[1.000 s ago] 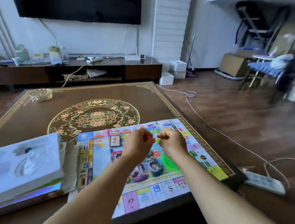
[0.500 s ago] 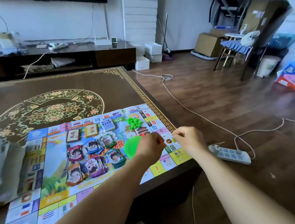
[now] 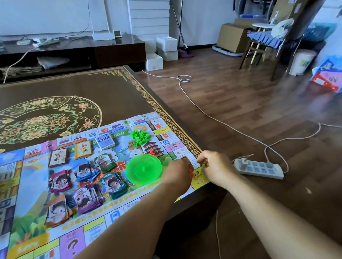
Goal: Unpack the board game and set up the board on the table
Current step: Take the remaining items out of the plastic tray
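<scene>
The colourful paper game board (image 3: 29,179) lies flat on the brown patterned table (image 3: 87,86), reaching its right edge. On the board are several stacks of cartoon money (image 3: 82,200), card decks (image 3: 104,141), a pile of green houses (image 3: 140,136), a few red pieces (image 3: 153,153) and a green plastic disc (image 3: 143,169). Over the board's right corner, my left hand (image 3: 178,171) pinches a small red piece (image 3: 191,173). Just right of it, my right hand (image 3: 212,167) pinches a small green piece (image 3: 203,165).
A white power strip (image 3: 258,169) and its cables (image 3: 208,116) lie on the wooden floor right of the table. A dark TV stand (image 3: 115,51) is behind the table. A chair (image 3: 263,40), cardboard boxes (image 3: 232,37) and a bin (image 3: 302,61) stand at the far right.
The view has swung right, so the white box tray at the left has left the frame. Both hands moved from the board's middle to its right corner, still pinching small pieces.
</scene>
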Available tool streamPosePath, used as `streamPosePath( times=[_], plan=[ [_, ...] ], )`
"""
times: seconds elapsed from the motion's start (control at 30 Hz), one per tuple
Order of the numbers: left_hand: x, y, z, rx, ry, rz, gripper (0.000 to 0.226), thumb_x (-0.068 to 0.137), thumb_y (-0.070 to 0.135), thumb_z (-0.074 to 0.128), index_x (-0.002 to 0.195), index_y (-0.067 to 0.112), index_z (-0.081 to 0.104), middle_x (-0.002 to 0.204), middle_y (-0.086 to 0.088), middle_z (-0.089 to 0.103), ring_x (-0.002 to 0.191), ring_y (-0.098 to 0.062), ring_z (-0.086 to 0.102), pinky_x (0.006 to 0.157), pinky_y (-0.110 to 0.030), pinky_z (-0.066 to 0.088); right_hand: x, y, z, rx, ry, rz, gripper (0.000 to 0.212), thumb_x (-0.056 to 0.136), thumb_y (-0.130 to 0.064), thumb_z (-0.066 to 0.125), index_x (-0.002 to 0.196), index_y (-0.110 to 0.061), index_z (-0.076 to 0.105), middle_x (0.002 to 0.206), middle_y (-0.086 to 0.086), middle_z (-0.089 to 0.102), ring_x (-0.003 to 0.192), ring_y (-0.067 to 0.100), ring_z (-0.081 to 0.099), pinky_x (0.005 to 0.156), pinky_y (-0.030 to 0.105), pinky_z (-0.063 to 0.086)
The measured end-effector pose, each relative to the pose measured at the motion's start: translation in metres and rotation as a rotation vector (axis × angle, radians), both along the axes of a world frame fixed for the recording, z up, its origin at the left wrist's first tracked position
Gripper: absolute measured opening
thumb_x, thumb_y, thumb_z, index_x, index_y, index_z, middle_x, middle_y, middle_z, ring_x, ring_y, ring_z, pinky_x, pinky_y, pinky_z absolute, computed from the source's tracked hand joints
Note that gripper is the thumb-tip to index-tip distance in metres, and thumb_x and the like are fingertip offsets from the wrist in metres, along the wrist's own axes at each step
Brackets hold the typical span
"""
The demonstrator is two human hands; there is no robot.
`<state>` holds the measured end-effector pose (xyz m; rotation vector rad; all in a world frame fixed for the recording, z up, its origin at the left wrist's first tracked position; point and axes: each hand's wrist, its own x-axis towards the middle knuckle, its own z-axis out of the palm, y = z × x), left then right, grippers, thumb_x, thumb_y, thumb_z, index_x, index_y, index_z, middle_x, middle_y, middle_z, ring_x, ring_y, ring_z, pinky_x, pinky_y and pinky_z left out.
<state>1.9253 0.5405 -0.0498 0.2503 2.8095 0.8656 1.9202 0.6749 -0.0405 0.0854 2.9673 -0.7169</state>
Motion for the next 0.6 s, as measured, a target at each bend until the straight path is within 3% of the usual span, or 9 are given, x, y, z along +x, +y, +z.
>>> streamPosePath(
  times=[0.4,0.6],
  plan=[
    [-0.004,0.003,-0.008,-0.04,0.054,-0.03,0.019,0.091,0.019,0.054,0.104,0.014,0.067,0.111,-0.011,0.062,0.1,-0.027,0.06,0.082,-0.032,0.048,-0.005,0.001,-0.013,-0.02,0.019,0.016,0.027,0.084,-0.006,0.061,0.103,-0.024,0.067,0.109,0.0,0.066,0.097,0.016,0.06,0.08,0.022,0.047],
    [-0.006,0.004,-0.008,-0.06,0.027,-0.02,0.021,0.092,0.021,0.053,0.109,0.014,0.064,0.11,-0.009,0.063,0.1,-0.026,0.06,0.082,-0.034,0.05,-0.002,0.0,-0.011,-0.007,-0.007,0.004,0.031,0.086,-0.01,0.062,0.113,-0.024,0.062,0.115,-0.001,0.063,0.103,0.017,0.059,0.081,0.023,0.046]
  ],
)
